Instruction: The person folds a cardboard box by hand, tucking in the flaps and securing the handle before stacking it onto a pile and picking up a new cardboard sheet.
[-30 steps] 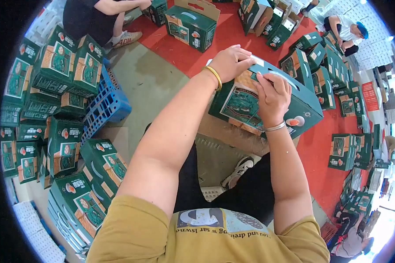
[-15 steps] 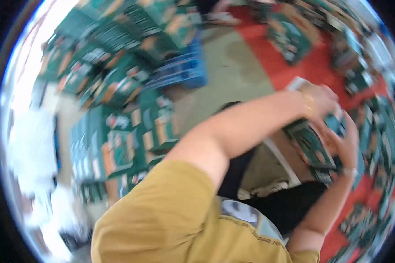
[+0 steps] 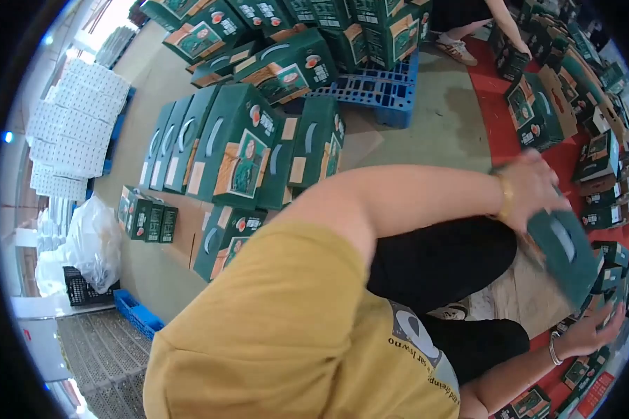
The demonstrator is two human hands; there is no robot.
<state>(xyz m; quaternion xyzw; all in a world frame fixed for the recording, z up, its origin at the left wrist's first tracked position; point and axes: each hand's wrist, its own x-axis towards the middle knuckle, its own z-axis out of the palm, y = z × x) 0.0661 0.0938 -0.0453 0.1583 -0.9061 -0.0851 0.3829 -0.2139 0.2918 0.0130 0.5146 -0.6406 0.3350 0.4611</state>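
Observation:
A green carton with a pale carrying handle stands in front of my knees, smeared by motion, its top facing me. At its upper end is my left hand, wearing a gold bracelet. The fingers look spread, with the palm side right at the carton's edge. My right hand, wearing a silver bracelet, is just off the lower end of the carton, its fingers stretched apart and nothing in them. Brown board lies beneath the carton.
Rows of green cartons stand on the left, and more are stacked by a blue pallet. Further cartons line the red floor covering at right. Another person's hand reaches to a carton at the top. White crates rise far left.
Both hands were close together around the carton's top; now they are farther apart. The carton has turned, showing its handle side. My view has shifted too.

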